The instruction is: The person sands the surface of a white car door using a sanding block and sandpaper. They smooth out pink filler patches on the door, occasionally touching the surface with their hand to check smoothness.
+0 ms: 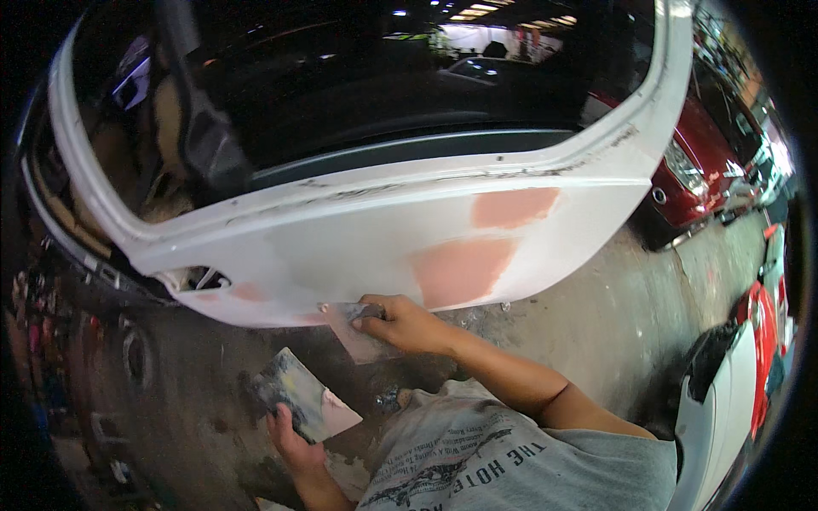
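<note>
A white car door (588,230) stands before me, with a large pink filler patch (464,271) and a smaller patch (515,207) above it. My right hand (411,324) is closed on a putty spreader (362,342) with a dark grip. Its blade overlaps the door's lower edge in view; whether it touches I cannot tell. Lower left, my left hand (294,444) grips a smeared flat putty board (294,387) by its edge. Pink putty (335,402) lies along the board's right side.
Near the door handle opening (200,278) is a faint pink patch (250,292). A red car (711,157) is parked at the far right. White and red body panels (720,417) stand at the lower right. Below the door lies a stained concrete floor (588,341).
</note>
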